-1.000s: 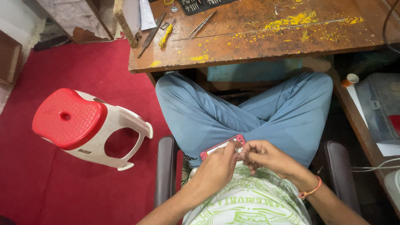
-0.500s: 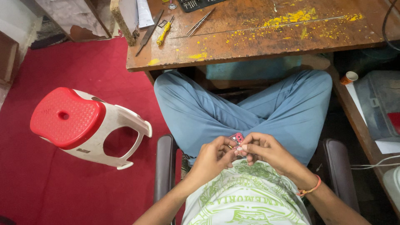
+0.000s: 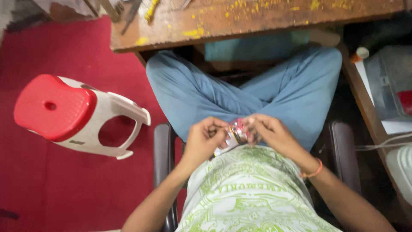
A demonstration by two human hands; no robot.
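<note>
Small red-and-silver packet: gripped from both sides, left hand and right hand closed on it, over lap. Red-topped stool tipped on floor nearby.

Open red floor left of the chair (toppled stool there), wooden table edge close ahead.

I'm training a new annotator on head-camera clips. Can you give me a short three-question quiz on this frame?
1. True or false: both hands touch the small red and white packet.
2. What lies tipped on the red floor? A) bucket B) red-topped stool C) crate
3. Which wrist wears the orange band?

Key:
1. True: the left hand and the right hand meet on it over the lap.
2. B, the red-topped stool.
3. The right.
</note>
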